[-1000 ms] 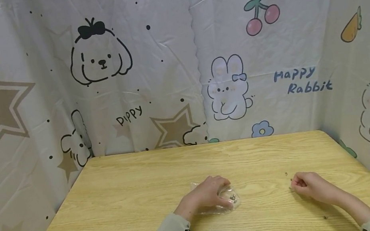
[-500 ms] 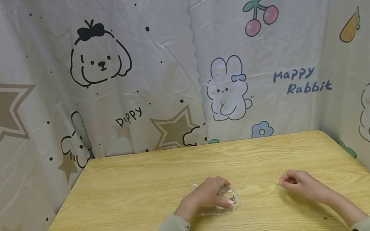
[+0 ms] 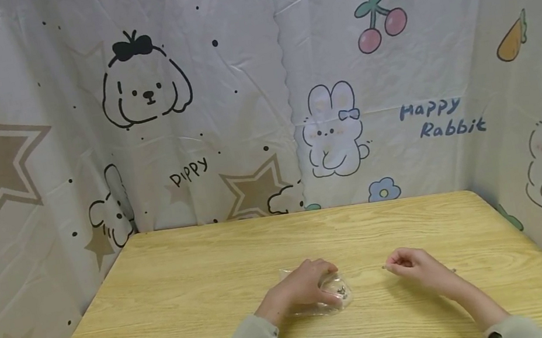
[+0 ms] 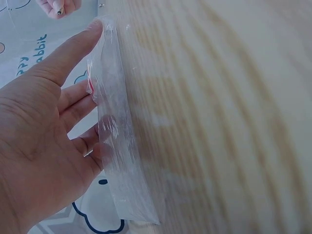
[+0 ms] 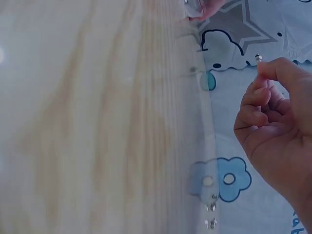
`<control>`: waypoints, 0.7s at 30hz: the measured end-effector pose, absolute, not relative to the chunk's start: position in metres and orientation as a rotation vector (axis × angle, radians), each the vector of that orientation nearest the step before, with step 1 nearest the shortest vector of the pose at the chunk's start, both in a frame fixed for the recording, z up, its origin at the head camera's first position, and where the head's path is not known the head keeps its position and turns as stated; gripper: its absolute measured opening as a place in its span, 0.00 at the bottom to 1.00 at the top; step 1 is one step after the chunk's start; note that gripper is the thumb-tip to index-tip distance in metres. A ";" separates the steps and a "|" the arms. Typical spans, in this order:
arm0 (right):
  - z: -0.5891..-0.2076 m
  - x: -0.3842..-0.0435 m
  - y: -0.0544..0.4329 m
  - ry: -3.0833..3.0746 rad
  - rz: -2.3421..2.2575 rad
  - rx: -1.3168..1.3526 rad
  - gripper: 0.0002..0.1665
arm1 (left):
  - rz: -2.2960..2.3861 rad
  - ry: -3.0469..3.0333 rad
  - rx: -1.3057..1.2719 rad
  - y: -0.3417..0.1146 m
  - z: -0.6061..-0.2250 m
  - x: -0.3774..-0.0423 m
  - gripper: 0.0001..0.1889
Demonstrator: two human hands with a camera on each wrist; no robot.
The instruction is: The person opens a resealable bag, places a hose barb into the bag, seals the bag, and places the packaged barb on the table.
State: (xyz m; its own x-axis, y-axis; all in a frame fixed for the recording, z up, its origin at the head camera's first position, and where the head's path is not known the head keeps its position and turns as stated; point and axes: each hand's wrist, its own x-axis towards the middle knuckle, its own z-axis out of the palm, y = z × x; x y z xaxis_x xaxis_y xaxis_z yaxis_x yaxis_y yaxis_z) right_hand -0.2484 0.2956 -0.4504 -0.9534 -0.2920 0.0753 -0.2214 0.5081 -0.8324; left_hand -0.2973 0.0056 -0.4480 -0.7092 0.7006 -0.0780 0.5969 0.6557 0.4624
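Observation:
My left hand [image 3: 302,283] rests spread on a clear plastic bag [image 4: 114,117] lying on the table. Its thumb and fingers touch the bag, set well apart. Several small metal pieces [image 3: 342,291] show at the bag's right end. To the right, my right hand [image 3: 417,269] is raised slightly above the table, pinching a small shiny metal piece [image 5: 258,57] between thumb and forefinger. That piece looks screw-like, but it is too small to be sure. Its other fingers are curled in. A red strip [image 4: 90,82] runs along the bag near the left fingers.
A yellow wood-grain table [image 3: 202,274] spreads beneath both hands. Loose small metal bits [image 5: 211,207] lie on it near the right arm. A printed cloth [image 3: 235,80] surrounds its back and sides.
My right hand has lifted the small metal piece from the table and carried it left, closer to the bag. My left hand and the bag stay in place.

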 end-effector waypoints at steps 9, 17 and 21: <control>-0.455 -0.256 0.269 2.597 -1.474 -0.470 0.15 | 0.595 2.635 1.044 0.006 -0.450 -0.298 0.37; -0.460 -0.264 0.247 2.559 -1.435 -0.508 0.13 | 0.590 2.640 1.032 0.006 -0.449 -0.298 0.38; -0.461 -0.266 0.237 2.555 -1.390 -0.539 0.11 | 0.584 2.636 1.038 0.005 -0.448 -0.297 0.38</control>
